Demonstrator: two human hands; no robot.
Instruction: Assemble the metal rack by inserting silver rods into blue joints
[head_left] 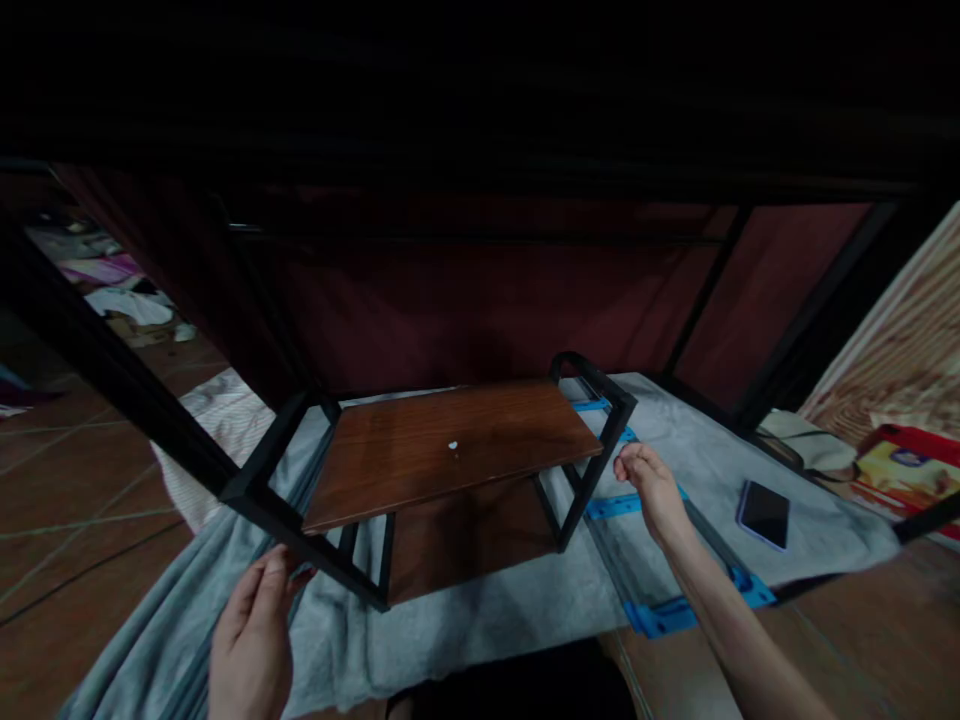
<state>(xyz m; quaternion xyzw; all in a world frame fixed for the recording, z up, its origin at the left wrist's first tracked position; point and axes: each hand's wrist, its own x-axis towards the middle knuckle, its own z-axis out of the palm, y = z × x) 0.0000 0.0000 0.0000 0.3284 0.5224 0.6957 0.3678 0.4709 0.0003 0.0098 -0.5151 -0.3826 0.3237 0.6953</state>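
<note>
Left hand (251,630) is sitting nearest the camera, just in front of the wooden shelf (405,460) at its left end. Head view only. Thumb and fingers are bunching at the underside of the left black frame (300,540); cannot tell whether they are gripping it or only resting there. Right hand (651,485) is hovering just right of the shelf's right black frame (592,485), a small gap showing, fingers curling in against the thumb, nothing visible in them.

Shelf is standing on a gray cloth (465,640), between both hands, a second brown board (457,560) showing below its top one. Blue-cornered rack (656,618) is lying to the shelf's right, partly under the forearm. Phone (763,515) is lying farther right, dark screen facing up. Dark red curtain (480,310) is hanging behind the shelf.

Step in hand, judging by hand placement: apparently steadying or adjusting the shelf. Next move is probably calling for even support at both end frames.

Labels: red-and-yellow package (911,465), far right of the shelf, is carrying a blue emblem, wording unreadable. White heart-shaped mark (453,445) is showing on the top board, no lettering legible. Phone is showing no readable brand.
</note>
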